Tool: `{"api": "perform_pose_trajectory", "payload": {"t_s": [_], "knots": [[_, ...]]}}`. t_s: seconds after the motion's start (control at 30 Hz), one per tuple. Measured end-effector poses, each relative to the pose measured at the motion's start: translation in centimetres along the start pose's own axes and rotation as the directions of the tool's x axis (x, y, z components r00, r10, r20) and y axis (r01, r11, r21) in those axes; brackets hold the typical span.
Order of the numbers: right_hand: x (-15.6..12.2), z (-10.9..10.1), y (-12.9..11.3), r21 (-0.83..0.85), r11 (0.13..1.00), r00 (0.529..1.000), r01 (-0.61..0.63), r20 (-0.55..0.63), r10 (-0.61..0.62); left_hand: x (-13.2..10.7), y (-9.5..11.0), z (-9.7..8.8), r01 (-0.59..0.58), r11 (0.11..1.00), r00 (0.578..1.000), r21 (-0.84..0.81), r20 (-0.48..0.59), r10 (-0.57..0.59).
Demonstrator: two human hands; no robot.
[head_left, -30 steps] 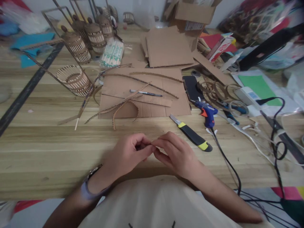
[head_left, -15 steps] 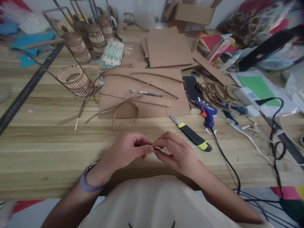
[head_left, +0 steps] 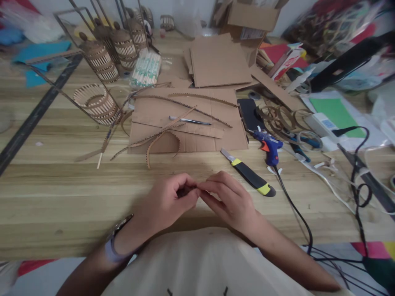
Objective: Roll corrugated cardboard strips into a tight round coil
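Observation:
My left hand [head_left: 166, 201] and my right hand [head_left: 230, 199] meet fingertip to fingertip just above the near edge of the wooden table [head_left: 61, 185]. Both are curled and pinch a small dark piece [head_left: 184, 190] between them; it is mostly hidden by the fingers and I cannot name it. A watch with a purple strap sits on my left wrist. A yellow-and-black utility knife [head_left: 249, 174] lies just right of my right hand.
Flat cardboard sheet [head_left: 191, 123] with thin toothed strips and a pen [head_left: 189, 121] lies ahead. Slatted cardboard baskets [head_left: 94, 102] stand back left. A blue glue gun [head_left: 268, 146], phone [head_left: 249, 113], cardboard rings and black cables [head_left: 296, 209] crowd the right.
My fingers have shifted slightly on the small piece, the left hand curling tighter and the left wrist turning. Both hands stay in the same place.

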State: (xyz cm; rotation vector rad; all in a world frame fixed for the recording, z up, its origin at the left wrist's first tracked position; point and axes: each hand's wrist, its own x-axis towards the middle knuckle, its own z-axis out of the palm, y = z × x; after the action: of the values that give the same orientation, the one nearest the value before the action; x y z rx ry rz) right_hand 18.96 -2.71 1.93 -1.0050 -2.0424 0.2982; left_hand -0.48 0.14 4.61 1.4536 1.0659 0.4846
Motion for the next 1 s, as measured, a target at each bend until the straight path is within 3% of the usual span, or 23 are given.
{"api": "perform_pose_trajectory", "payload": {"t_s": [0.13, 0.3, 0.47, 0.67, 0.83, 1.0], "knots": [[0.0, 0.1, 0.0, 0.074, 0.996, 0.998, -0.039, -0.055, 0.043, 0.1, -0.1, -0.3, 0.017, 0.993, 0.997, -0.113, 0.079, -0.008], [0.1, -0.2, 0.0, 0.108, 0.994, 0.998, 0.027, -0.054, -0.021, 0.5, -0.2, -1.0, 0.071, 0.987, 0.983, -0.141, 0.176, -0.046], [0.2, -0.5, 0.2, 0.072, 0.997, 1.000, 0.019, 0.006, -0.020, 0.2, 0.4, -1.3, 0.064, 0.997, 0.992, 0.036, 0.111, -0.068], [0.3, -1.0, -0.3, -0.144, 0.984, 0.982, 0.104, 0.169, -0.079, -0.1, 0.9, -0.8, 0.066, 0.985, 0.997, 0.158, 0.018, -0.070], [0.6, -1.1, -0.8, -0.312, 0.929, 0.964, 0.200, 0.233, -0.129, 0.1, 0.8, -0.2, 0.090, 0.985, 0.996, 0.149, -0.029, -0.087], [0.6, -1.1, -0.4, -0.171, 0.979, 0.978, 0.111, 0.195, -0.077, 0.0, 0.4, -0.1, 0.093, 0.996, 0.995, 0.012, 0.025, -0.093]]}}
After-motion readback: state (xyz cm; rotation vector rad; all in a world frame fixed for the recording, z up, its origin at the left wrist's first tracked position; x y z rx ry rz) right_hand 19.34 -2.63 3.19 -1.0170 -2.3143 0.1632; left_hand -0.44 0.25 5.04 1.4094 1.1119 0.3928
